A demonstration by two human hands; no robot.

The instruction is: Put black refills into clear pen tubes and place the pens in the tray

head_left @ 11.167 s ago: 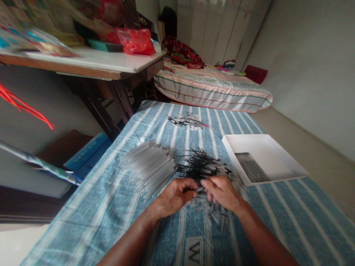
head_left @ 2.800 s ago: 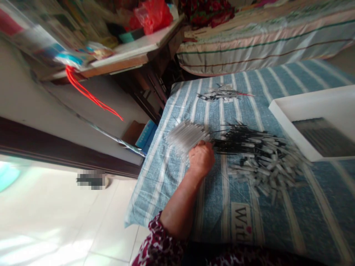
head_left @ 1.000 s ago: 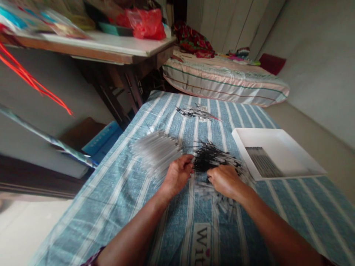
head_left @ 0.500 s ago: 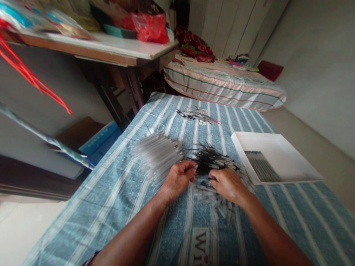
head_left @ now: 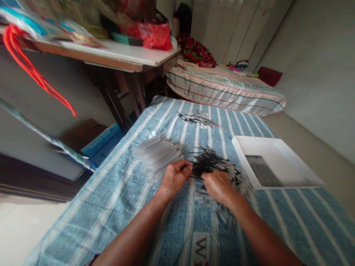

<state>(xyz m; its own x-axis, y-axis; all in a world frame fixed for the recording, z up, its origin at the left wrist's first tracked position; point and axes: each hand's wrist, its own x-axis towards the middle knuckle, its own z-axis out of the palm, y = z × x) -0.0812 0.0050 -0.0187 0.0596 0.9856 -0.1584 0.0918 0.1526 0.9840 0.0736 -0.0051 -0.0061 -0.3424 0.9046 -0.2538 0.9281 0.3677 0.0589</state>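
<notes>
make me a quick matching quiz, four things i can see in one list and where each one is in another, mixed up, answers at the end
1. white box
2. larger dark pile
3. red plastic bag
4. pale sticks

A. on the white tabletop, upper left
B. laid side by side, beyond the left hand
C. at the right hand
D. on the right side of the striped cloth

Pairs: 1-D, 2-C, 3-A, 4-B

Grip of both hands (head_left: 175, 180) (head_left: 218, 186) too small and blurred for certainty, cloth lettering (head_left: 201, 246) partly beyond the bottom edge

Sticks (head_left: 262, 170) in tray (head_left: 294, 166), right of pile (head_left: 210, 158)
</notes>
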